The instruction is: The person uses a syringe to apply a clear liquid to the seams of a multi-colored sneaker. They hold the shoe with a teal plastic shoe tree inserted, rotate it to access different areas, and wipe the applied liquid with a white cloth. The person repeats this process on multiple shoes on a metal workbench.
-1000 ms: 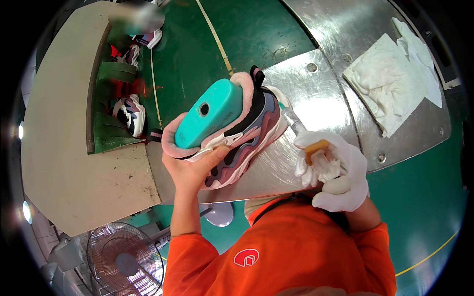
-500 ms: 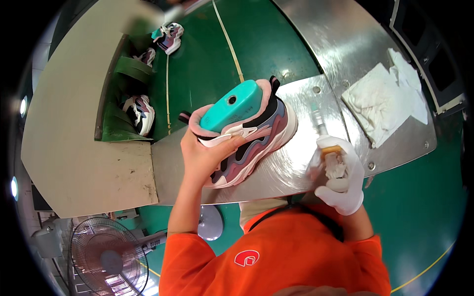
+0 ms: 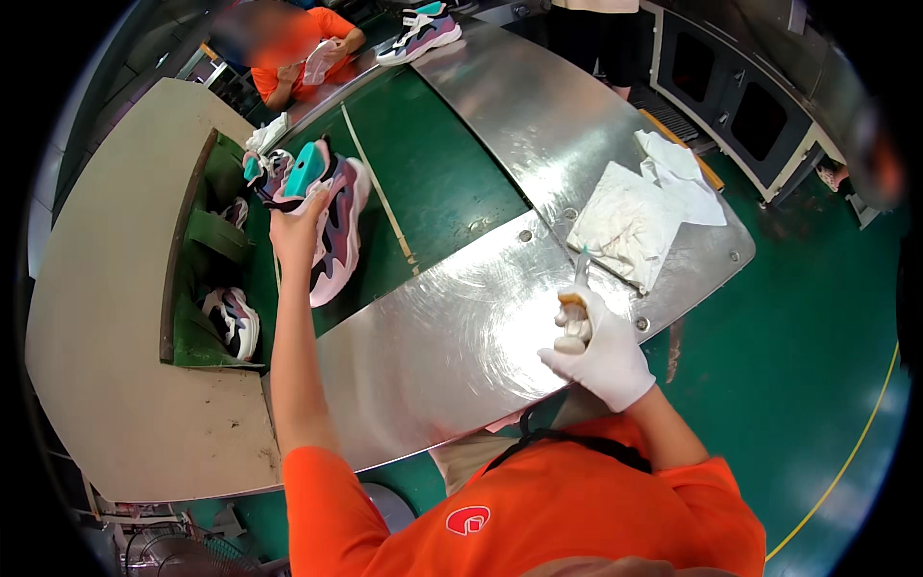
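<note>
My bare left hand (image 3: pixel 296 231) is closed around the collar side of a pink, purple and black sneaker (image 3: pixel 336 236) with a thick white-pink sole. A teal shoe last (image 3: pixel 306 168) fills its opening. The sneaker is tilted over the green belt (image 3: pixel 442 192), at the end of my outstretched left arm. In a white glove, my right hand (image 3: pixel 608 358) is closed around a slim tool (image 3: pixel 583 267) with a pale shaft and teal tip. It hovers over the steel table (image 3: pixel 433 356), close to the white cloth (image 3: pixel 623 226); the fingers hide the tool's handle.
Green-lined cubbies on the left hold sneakers (image 3: pixel 231 322). Another sneaker (image 3: pixel 277 171) sits behind the held one, and one more (image 3: pixel 421 37) stands at the far end. A co-worker in orange (image 3: pixel 332 24) handles a pale shoe part. Dark-windowed cabinets (image 3: pixel 731 87) stand far right.
My left hand has carried the sneaker forward and left, from above the steel table to over the green belt. The view has shifted up, bringing the co-worker in. My right hand keeps the tool.
</note>
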Demonstrator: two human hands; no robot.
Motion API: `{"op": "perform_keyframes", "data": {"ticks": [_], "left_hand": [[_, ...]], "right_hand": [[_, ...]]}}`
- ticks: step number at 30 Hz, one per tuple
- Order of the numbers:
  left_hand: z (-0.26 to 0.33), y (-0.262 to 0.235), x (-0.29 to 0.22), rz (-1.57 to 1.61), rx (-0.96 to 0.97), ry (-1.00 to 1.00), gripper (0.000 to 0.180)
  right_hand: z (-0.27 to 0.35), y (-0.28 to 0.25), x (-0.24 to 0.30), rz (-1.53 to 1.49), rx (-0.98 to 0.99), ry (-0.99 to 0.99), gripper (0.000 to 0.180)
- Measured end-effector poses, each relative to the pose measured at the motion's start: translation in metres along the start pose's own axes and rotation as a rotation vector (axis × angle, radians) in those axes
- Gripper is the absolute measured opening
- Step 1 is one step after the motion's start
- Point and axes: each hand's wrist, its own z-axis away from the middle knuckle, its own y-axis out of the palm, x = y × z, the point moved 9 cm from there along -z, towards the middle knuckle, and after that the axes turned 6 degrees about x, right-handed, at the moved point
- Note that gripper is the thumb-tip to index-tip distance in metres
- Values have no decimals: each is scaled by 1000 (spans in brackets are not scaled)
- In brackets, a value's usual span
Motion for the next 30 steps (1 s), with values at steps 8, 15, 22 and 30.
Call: {"op": "perform_keyframes", "data": {"ticks": [8,15,22,30], "left_hand": [[7,31,50,-384,71,37,57],[129,20,1,-285,60,635,50],[204,29,-69,297,394,613,34],[250,79,-109,131,407,1024,22]], "right_hand": [[2,-4,28,290,-59,-65,61],[14,4,20,60,56,-148,66],[13,1,70,305,-182,-406,59],[-31,5,47,412,-350,-404,60]]}}
